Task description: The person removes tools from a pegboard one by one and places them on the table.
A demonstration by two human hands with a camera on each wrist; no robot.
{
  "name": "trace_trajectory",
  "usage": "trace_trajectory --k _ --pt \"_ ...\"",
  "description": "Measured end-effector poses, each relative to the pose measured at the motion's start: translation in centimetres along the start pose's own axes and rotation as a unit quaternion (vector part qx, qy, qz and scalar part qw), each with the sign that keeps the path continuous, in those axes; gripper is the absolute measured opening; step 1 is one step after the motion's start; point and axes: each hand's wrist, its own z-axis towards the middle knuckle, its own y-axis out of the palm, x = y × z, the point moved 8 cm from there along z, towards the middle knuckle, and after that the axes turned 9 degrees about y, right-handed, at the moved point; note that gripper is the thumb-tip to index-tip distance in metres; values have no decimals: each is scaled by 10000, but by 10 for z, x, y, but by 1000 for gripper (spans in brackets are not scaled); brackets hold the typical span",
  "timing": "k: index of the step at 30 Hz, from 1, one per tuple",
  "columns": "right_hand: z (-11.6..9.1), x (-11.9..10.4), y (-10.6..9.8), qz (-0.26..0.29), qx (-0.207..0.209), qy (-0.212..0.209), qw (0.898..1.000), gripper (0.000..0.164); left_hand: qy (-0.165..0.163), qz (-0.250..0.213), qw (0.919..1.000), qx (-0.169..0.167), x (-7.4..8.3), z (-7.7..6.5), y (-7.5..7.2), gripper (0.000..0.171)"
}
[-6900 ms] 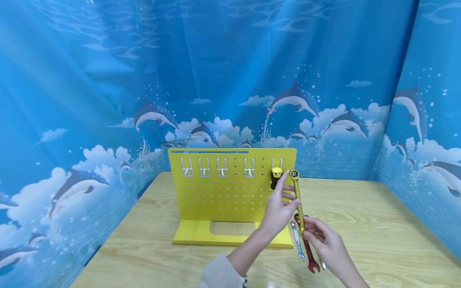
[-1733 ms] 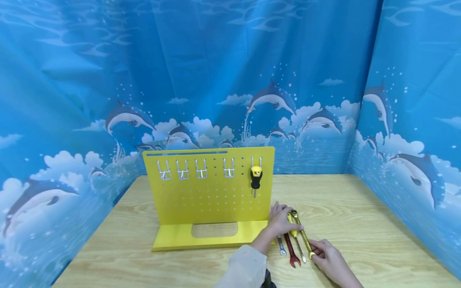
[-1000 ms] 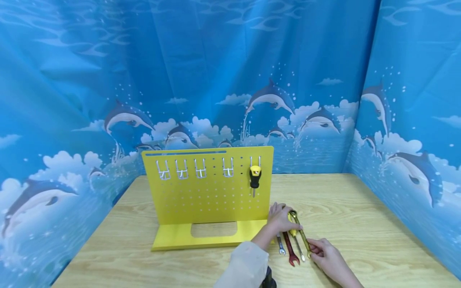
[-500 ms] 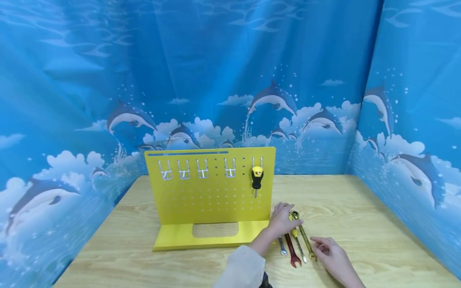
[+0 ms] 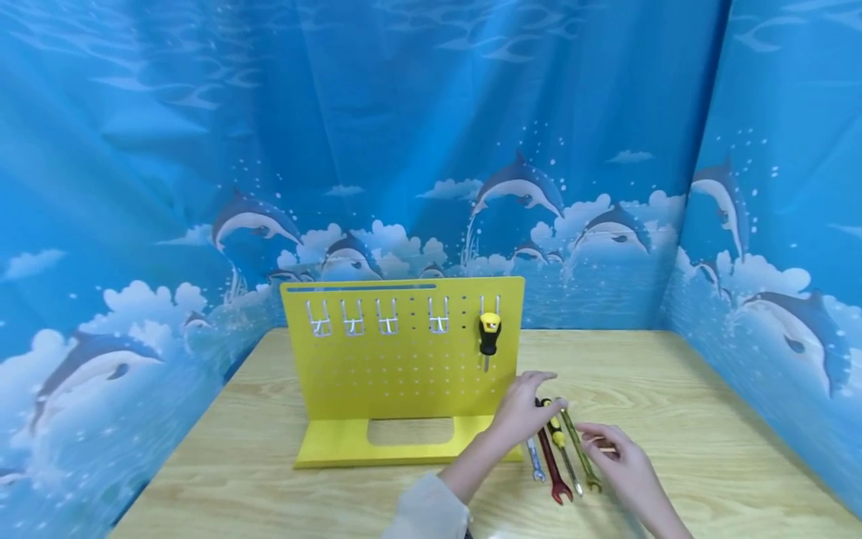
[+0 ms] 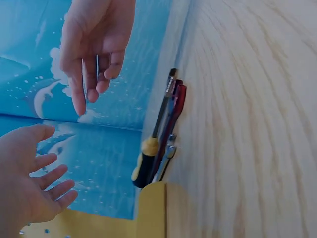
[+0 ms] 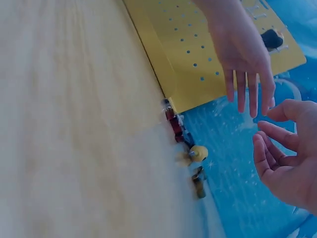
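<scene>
My left hand (image 5: 525,408) hovers over the upper ends of a row of tools, fingers spread and holding nothing. My right hand (image 5: 622,460), its fingers loosely bent around air, is just right of the gold ratchet wrench (image 5: 582,454). Left of that wrench lie a yellow-and-black screwdriver (image 5: 559,440), a red wrench (image 5: 554,470) and a small silver wrench (image 5: 535,460). The left hand partly hides the tools' far ends. In the left wrist view the left hand (image 6: 37,173) and right hand (image 6: 96,47) face each other above the tools.
A yellow pegboard stand (image 5: 404,374) is left of the tools on the wooden table (image 5: 707,419). Several wire hooks (image 5: 353,318) line its upper part. Another yellow-and-black screwdriver (image 5: 488,337) hangs at its right end. A blue dolphin curtain (image 5: 404,150) stands behind.
The gold wrench, earlier held up by both hands, now lies beside the other tools. The right hand has released its near end, and both hands have lifted off the tools.
</scene>
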Motion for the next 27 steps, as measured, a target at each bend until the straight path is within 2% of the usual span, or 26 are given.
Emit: trace_trajectory --k 7,12,15,17,19,20,22,27 --pt "20 -34 12 192 -340 -261 9989 22 119 -184 9990 392 6 -18 -37 41" --pt "35 -51 26 366 -666 -67 9971 26 504 -163 9945 907 10 -29 -64 33" --pt "44 -61 39 627 -840 16 9945 27 974 -165 9835 1513 15 -34 -82 26" --pt "49 -68 47 831 -913 -1 9924 28 1241 -184 9717 2002 17 -37 -94 24" --pt "54 -74 57 1013 -988 -56 9899 30 1373 -231 9602 2423 17 -39 -104 26" --pt "57 -77 62 1115 -1029 -71 9884 30 1357 -266 9562 2579 16 -39 -107 29" --pt "60 -82 71 1292 -1113 -101 9853 32 1203 -363 9533 2746 12 -37 -112 37" --pt "68 -88 90 1529 -1197 -75 9810 35 595 -393 9595 2725 2 -29 -113 60"
